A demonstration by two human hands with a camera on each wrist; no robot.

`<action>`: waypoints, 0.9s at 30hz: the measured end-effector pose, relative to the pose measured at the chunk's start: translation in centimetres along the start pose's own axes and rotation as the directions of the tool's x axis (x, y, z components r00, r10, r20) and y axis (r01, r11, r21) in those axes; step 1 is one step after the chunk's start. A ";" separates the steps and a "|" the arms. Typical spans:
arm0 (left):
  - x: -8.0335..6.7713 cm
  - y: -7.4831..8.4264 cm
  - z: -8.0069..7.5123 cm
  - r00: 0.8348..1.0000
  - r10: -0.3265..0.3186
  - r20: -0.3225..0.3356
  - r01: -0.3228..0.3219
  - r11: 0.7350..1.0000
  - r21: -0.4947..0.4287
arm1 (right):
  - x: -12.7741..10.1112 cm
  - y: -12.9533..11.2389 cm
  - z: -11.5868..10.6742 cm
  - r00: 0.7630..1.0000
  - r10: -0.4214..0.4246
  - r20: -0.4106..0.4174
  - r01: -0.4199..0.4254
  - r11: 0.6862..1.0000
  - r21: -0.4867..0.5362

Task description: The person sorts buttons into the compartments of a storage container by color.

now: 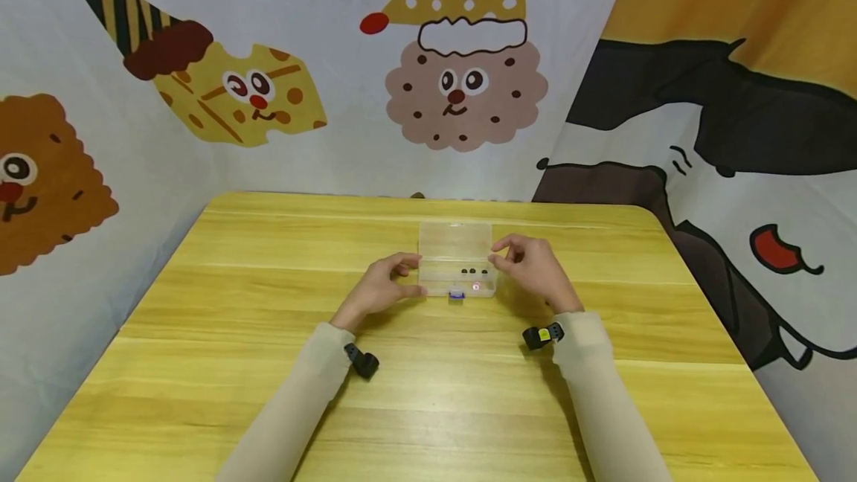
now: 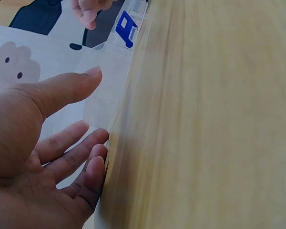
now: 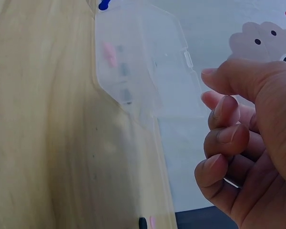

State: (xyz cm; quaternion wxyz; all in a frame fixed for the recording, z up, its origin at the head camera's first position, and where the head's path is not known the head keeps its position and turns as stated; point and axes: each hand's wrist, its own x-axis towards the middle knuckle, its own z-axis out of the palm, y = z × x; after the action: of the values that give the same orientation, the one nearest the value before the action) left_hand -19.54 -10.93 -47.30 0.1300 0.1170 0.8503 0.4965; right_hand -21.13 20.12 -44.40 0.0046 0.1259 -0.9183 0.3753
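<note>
A clear plastic box (image 1: pixel 437 274) stands near the far side of the table with its lid (image 1: pixel 455 240) raised at the back. Inside its right half lie several small black pieces (image 1: pixel 472 271) and a small pink piece (image 1: pixel 476 286). On the front side is a blue latch-like piece (image 2: pixel 126 29). My left hand (image 1: pixel 380 285) is at the box's left end, thumb by the front corner and relaxed fingers along the side. Beside the right end, my right hand (image 1: pixel 532 268) hovers with fingers loosely bent and nothing between them; the right wrist view shows a gap to the lid (image 3: pixel 174 62).
The wood-grain table (image 1: pixel 402 393) extends on both sides and in front of the box. A cartoon-printed cloth (image 1: pixel 348 162) hangs behind the table's far edge. Each wrist carries a small black camera (image 1: pixel 364 361) on a strap.
</note>
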 end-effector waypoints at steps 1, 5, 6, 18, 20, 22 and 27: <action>0.0 0.0 0.0 1.000 -0.001 0.000 0.001 1.000 0.000 | 0.0 0.1 -0.1 1.000 -0.005 -0.001 0.005 1.000 -0.010; 0.0 0.1 0.0 1.000 -0.005 -0.001 0.005 1.000 -0.005 | 0.0 0.3 -0.5 1.000 -0.005 -0.006 0.004 1.000 -0.014; 0.0 0.1 -0.1 1.000 -0.006 0.000 0.006 1.000 -0.007 | 0.0 0.3 -0.6 1.000 -0.001 -0.005 0.001 1.000 -0.010; 0.0 0.0 -0.1 1.000 -0.007 0.002 0.007 1.000 -0.004 | -0.4 1.0 -1.7 0.999 0.034 0.013 -0.033 0.999 -0.022; 0.0 0.0 -0.1 1.000 -0.009 0.002 0.009 1.000 -0.006 | -0.5 1.3 -2.0 0.999 0.036 0.015 -0.035 0.999 -0.027; 0.0 0.0 -0.1 1.000 -0.011 0.002 0.011 1.000 -0.006 | -0.6 1.6 -2.3 0.999 0.041 0.019 -0.040 0.999 -0.025; 0.0 0.0 0.0 1.000 -0.015 0.001 0.016 1.000 -0.005 | -0.8 2.3 -3.2 0.997 0.067 0.039 -0.068 0.998 0.012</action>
State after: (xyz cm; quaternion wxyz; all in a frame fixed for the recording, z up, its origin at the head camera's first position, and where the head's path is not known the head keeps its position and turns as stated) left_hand -19.57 -10.97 -47.32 0.1347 0.1104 0.8499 0.4973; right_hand -21.14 24.11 -43.80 -0.0266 0.1021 -0.9193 0.3791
